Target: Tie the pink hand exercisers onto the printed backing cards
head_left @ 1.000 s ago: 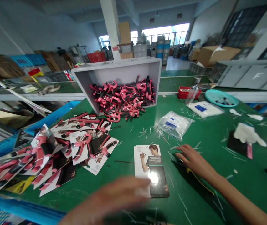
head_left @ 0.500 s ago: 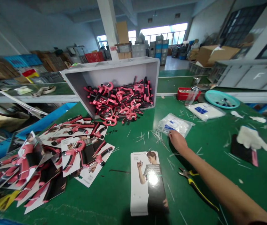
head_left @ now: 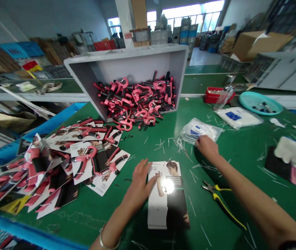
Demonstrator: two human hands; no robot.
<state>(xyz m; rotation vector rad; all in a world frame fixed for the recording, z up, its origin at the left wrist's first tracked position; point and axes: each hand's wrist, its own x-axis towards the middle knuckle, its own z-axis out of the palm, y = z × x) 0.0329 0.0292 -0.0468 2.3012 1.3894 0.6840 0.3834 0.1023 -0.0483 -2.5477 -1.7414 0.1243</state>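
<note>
My left hand reaches in with fingers apart, its thumb over the left edge of a stack of printed cardboard cards. My right hand is closed at the near edge of a clear plastic bag with white contents and a blue label. What its fingers pinch is hidden. Thin white cable ties lie scattered beside the bag. Yellow-and-black cutting pliers rest below my right forearm. To the left is a pile of cards with pink-and-black hand grips fastened to them.
A grey crate on its side holds many loose pink-and-black hand grips. At the back right are a red box, a second bag and a turquoise tray. A white glove lies at the right.
My left hand has come into view and reached the left edge of the card stack. My right hand stays at the bag, its fingers more curled. The camera view has tilted down.
</note>
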